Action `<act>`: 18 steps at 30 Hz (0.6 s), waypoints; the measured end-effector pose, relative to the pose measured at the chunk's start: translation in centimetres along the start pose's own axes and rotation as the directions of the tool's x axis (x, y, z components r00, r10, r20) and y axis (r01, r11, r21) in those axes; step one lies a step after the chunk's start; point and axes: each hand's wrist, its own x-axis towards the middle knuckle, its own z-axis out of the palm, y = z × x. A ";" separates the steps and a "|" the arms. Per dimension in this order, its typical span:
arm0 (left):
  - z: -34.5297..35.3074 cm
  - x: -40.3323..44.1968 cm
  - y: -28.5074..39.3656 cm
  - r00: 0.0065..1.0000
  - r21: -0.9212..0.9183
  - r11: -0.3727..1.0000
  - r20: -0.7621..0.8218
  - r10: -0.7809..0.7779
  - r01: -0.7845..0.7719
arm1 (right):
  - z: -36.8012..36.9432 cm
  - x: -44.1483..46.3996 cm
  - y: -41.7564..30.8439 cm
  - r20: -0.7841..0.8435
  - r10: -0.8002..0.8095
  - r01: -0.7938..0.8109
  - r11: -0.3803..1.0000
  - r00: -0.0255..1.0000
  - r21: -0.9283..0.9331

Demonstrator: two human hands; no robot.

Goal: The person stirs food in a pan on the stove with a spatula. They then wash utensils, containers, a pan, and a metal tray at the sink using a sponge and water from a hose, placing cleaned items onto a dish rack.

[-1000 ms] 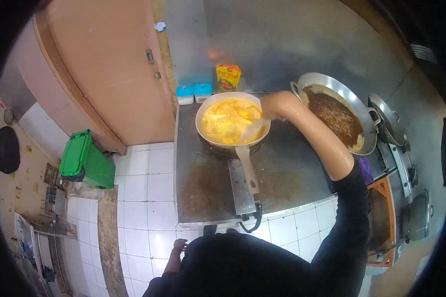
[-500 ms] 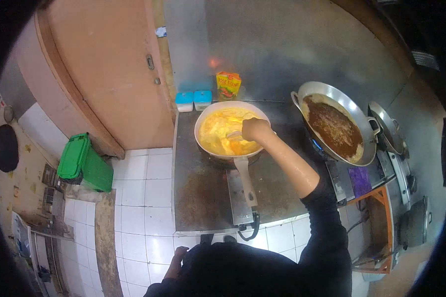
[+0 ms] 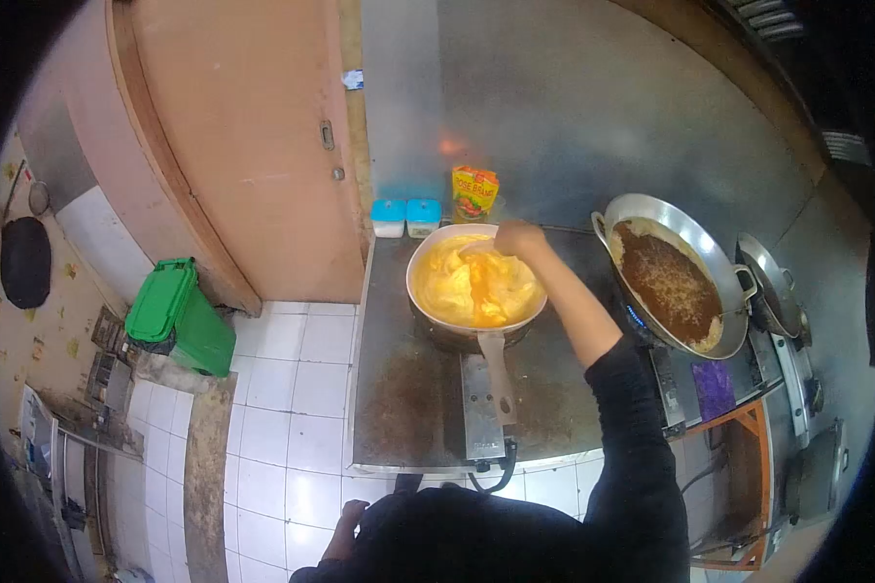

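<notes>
A light-coloured frying pan (image 3: 414,296) sits on the stove with yellow, soft egg (image 3: 476,287) in it, folded and swirled toward the middle. Above the pan's far right rim is my right hand (image 3: 520,239), closed around a pale spoon-like utensil (image 3: 478,249) that reaches into the egg; its exact kind is unclear. The pan's handle (image 3: 498,379) points toward me, untouched. Low beside my body hangs my left hand (image 3: 353,515), partly hidden by my dark clothing, with loose fingers and nothing visible in them.
A large wok (image 3: 676,219) with brown bubbling liquid stands over a blue flame at the right, another pan (image 3: 773,282) beyond it. Two blue-lidded containers (image 3: 389,212) and a yellow pouch (image 3: 473,192) line the back. A green bin (image 3: 180,316) stands left on the tiled floor.
The egg has gathered from a loose, runny spread into thicker folds around the utensil. My right hand has moved toward the pan's far rim. The whole view has shifted slightly.
</notes>
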 end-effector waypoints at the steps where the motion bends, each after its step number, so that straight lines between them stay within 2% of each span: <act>1: 0.1 -0.1 0.0 1.000 -0.001 1.000 -0.001 0.000 0.000 | -1.8 -1.7 -0.1 -0.001 0.000 0.000 1.000 1.000 -0.001; 3: -0.2 -0.2 -0.2 0.995 0.002 1.000 0.104 -0.007 0.007 | -4.9 -4.3 0.0 0.038 -0.036 0.038 0.996 0.999 -0.075; 7: -0.1 0.6 -0.1 0.980 0.037 0.999 0.200 0.007 -0.015 | -9.5 -8.9 0.4 0.139 -0.020 0.041 0.988 0.990 -0.148; 9: -0.1 1.0 -0.1 0.966 0.063 0.998 0.259 0.013 -0.030 | -10.3 -10.6 0.2 0.263 -0.003 0.076 0.961 0.965 -0.267; 11: -0.4 1.0 0.0 0.962 0.063 0.998 0.274 0.003 -0.021 | -9.4 -11.2 0.5 0.304 0.007 0.092 0.946 0.953 -0.310; 13: -1.1 1.1 0.2 0.972 -0.050 0.997 0.232 -0.040 0.053 | -8.3 -11.9 0.5 0.363 0.020 0.073 0.968 0.932 -0.241; 14: -1.7 1.0 0.4 0.975 -0.190 0.972 0.200 -0.097 0.135 | -6.4 -10.3 0.9 0.456 0.065 0.072 0.958 0.888 -0.278; 16: -2.7 0.7 1.1 0.967 -0.476 0.843 0.165 -0.194 0.251 | -6.2 -11.6 -0.6 0.470 0.066 0.027 0.982 0.880 -0.188; 18: -3.0 1.2 1.0 0.977 -0.203 0.970 0.194 -0.091 0.131 | -3.9 -9.6 -0.7 0.478 0.053 0.014 0.991 0.877 -0.136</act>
